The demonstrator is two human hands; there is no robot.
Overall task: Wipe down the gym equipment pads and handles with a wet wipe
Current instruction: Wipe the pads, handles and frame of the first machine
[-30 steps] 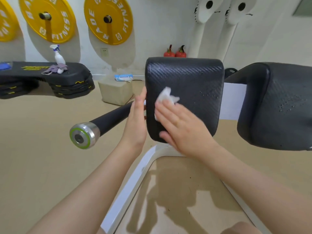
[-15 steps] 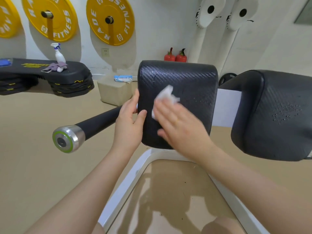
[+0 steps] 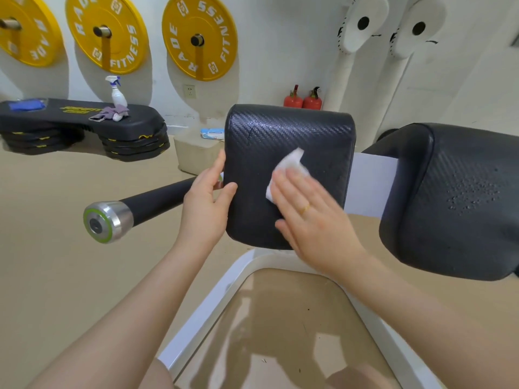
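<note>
Wet wipe (image 3: 289, 169) under flat right hand (image 3: 314, 223) mid-pad (image 3: 289, 141); left hand (image 3: 205, 200) grips edge; right-frame pad (image 3: 455, 197), handle (image 3: 148, 203) seemingly remain.

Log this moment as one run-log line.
step: wiping left pad | right hand: presses wet wipe flat on pad face | left hand: grips pad's left edge | right pad: untouched, droplets

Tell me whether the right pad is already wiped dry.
No: the right pad carries a patch of water droplets, and the right hand presses the wipe on the middle pad instead.
</note>
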